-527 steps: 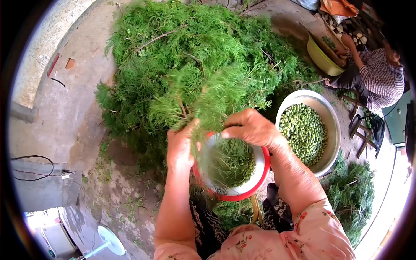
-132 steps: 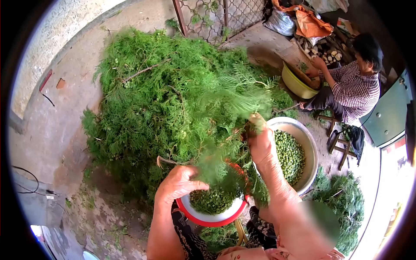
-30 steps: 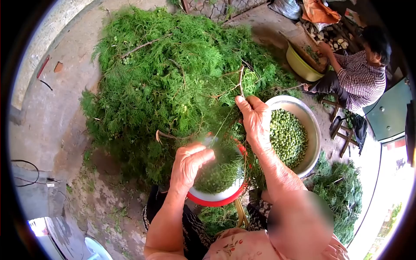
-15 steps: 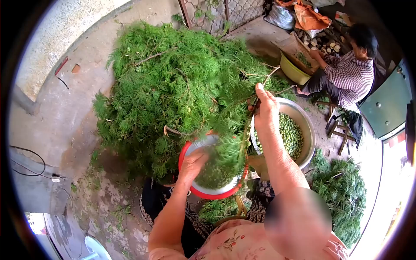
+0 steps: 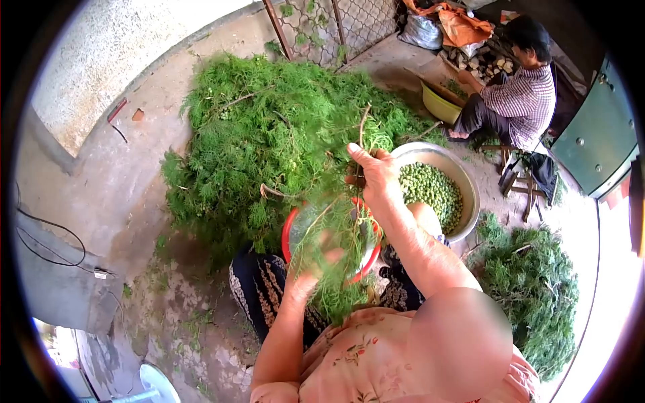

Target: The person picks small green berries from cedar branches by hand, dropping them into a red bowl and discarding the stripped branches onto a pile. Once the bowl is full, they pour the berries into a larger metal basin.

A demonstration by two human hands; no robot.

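My right hand (image 5: 378, 176) is wrapped round the woody stem of a leafy green branch (image 5: 336, 232), whose sprays hang down toward my lap. My left hand (image 5: 310, 272) is among the hanging sprays; its fingers are blurred and partly covered by leaves. Below the branch, between my knees, sits a red-rimmed basin (image 5: 287, 236), mostly hidden by foliage. Just beyond my right forearm stands a metal basin (image 5: 468, 195) holding many small green berries (image 5: 430, 191).
A large heap of cut branches (image 5: 255, 134) lies ahead, with a smaller pile (image 5: 527, 295) at my right. Another person (image 5: 514, 94) sits at the far right beside a yellow-green basin (image 5: 440, 104). A wooden stool (image 5: 527, 185) and firewood (image 5: 487, 62) are near them.
The branch has come closer to my body, its sprays now hanging over the red-rimmed basin. My right hand moved left and nearer; my left hand left the basin's inside and is among the sprays.
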